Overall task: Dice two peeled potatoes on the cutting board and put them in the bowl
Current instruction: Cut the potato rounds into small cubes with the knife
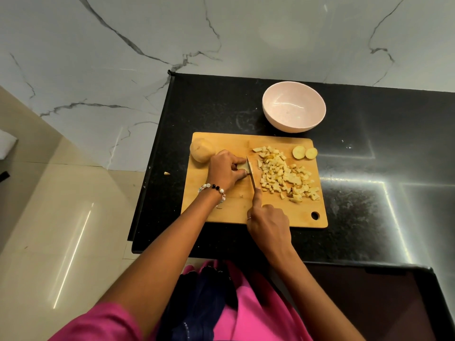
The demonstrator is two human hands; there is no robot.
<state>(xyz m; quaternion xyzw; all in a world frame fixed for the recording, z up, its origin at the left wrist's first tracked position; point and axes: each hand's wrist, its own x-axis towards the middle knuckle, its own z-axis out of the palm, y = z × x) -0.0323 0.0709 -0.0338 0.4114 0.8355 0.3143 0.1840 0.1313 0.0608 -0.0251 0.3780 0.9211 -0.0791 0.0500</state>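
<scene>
While I watch from the head camera, the left hand (225,172) curls over a small potato piece (242,168) on the wooden cutting board (236,210), fingertips pinching it just beside the knife blade (251,172). The right hand (267,221) grips the knife handle, which it hides, with the forefinger stretched along the spine. A pile of potato dice (285,173) lies to the right of the blade, two round end slices (304,152) sit near the board's far right corner, and a whole potato (201,150) waits at the far left corner, overhanging the edge a little. The pink bowl (294,107) stands beyond the board on the black desk (369,193) and holds nothing yet.

My main worry is the fingers: the piece being cut is now so short that the left fingertips sit almost against the steel, and a slip on the wet flesh could bring the edge onto them. I also judge that the whole potato could roll off the board and toward the desk's left edge if the left wrist nudges it. One stray scrap (167,173) already lies off the desk's edge, so loose dice may scatter when swept toward the bowl.
</scene>
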